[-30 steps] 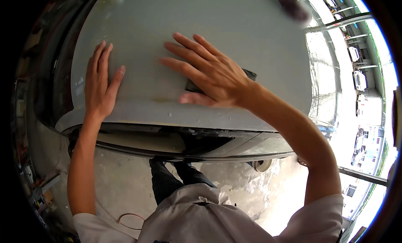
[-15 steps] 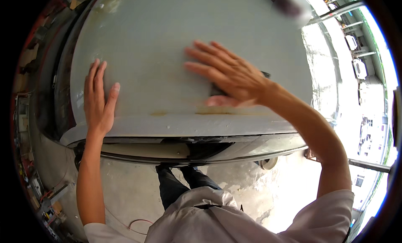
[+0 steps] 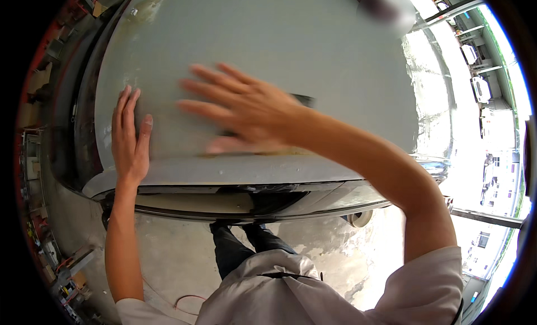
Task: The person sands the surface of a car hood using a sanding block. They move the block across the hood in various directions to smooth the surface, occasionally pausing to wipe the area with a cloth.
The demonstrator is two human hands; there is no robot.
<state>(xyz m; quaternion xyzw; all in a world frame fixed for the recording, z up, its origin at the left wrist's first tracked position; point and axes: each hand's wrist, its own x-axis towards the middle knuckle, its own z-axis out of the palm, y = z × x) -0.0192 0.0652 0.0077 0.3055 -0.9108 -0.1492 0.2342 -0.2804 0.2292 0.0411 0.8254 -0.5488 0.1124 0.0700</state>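
A car panel [image 3: 268,45], broad and matt grey like primer, lies in front of me; it looks like a hood. On its left part rests my left hand [image 3: 130,140], flat with fingers stretched out and holding nothing. My right hand [image 3: 246,109] lies palm down over the middle-left of the panel, fingers spread and smeared by motion. Under its palm and wrist is a thin dark flat piece [image 3: 305,100], perhaps a sanding sheet or pad; most of it is hidden. Brownish-yellow patches [image 3: 146,9] mark the panel's far left and its near edge.
Below the panel's near edge runs the dark glossy car front [image 3: 279,202]. My feet stand on a stained concrete floor [image 3: 173,241], where a thin red hose [image 3: 187,298] lies. Tools and parts [image 3: 70,280] crowd the lower left. A blurred dark shape [image 3: 380,9] is at the far right.
My right hand has swept left across the panel, toward my left hand, and the dark flat piece has moved left with it. My left hand stays nearly in place.
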